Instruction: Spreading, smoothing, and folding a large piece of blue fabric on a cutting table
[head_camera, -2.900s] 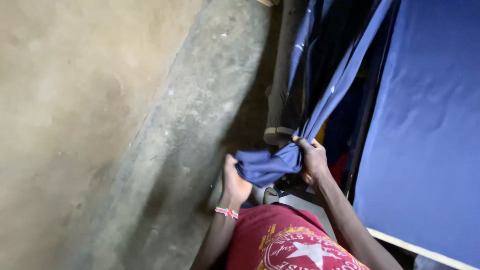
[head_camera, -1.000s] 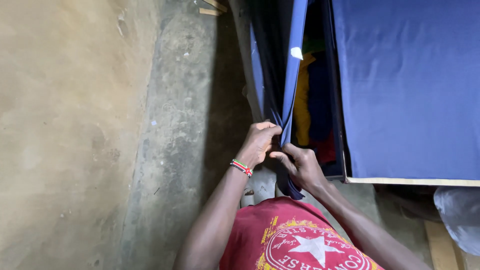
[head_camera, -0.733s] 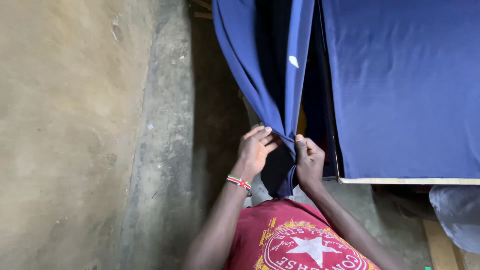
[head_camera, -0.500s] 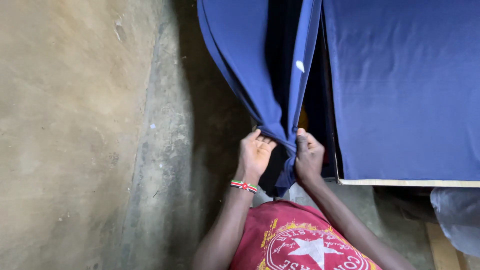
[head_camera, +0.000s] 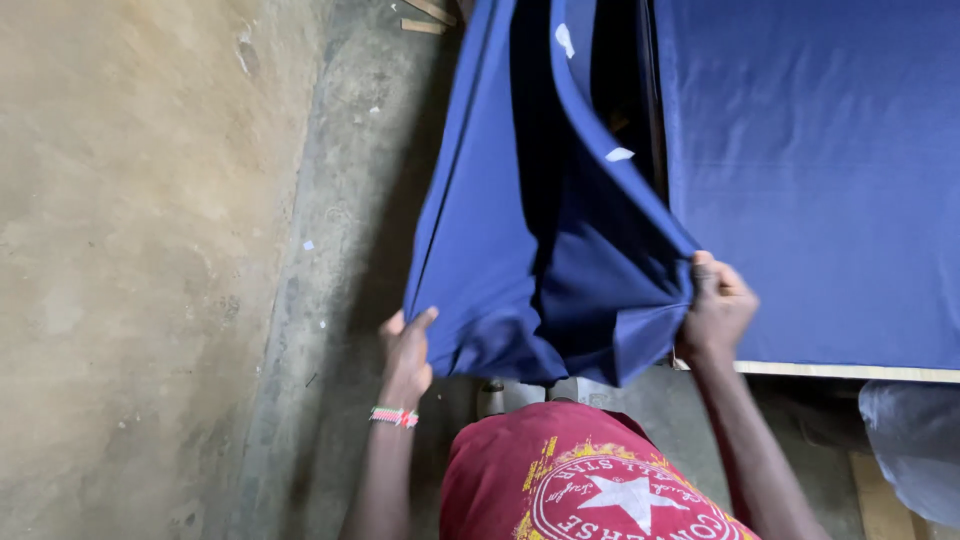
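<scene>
Cloth — blue, stretched wide; left hand and right hand each clench an edge.

A rough tan wall fills the left side, meeting a grey concrete floor scattered with small pale flecks. A table covered in blue cloth spreads across the right. A pale plastic bag sits at the lower right corner.

Plain navy cloth (red star-print shirt)
</scene>
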